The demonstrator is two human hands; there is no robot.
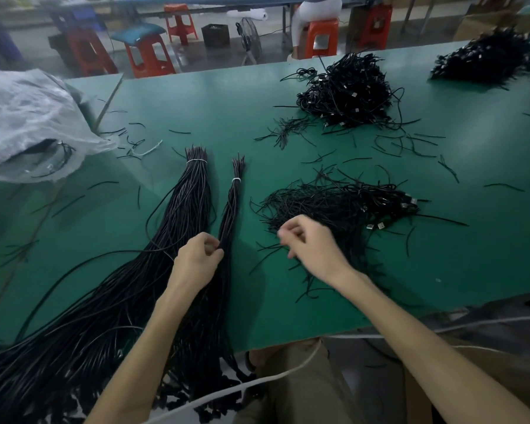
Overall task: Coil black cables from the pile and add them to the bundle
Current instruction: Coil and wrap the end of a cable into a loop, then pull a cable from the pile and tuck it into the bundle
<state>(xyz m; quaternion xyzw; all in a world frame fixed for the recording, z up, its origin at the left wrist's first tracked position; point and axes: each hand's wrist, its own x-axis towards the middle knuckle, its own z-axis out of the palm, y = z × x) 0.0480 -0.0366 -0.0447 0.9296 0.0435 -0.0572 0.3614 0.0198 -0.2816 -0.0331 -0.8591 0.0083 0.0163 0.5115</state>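
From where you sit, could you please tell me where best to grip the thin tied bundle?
Probably take the thin bundle just below its white tie, from the right: strands are cinched narrow there, the thick bundle crowds its left, the left hand pinches it lower.

2 tied bundles [193,194] by left hand [196,258]; 3 loose cable piles [343,203] at and beyond right hand [312,243]; stools [149,53] blurry, maybe 5.

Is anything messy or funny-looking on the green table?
Yes. Short black strands lie scattered all over the table, away from the piles. One cable also loops out sideways from the big bundle instead of lying straight with the rest.
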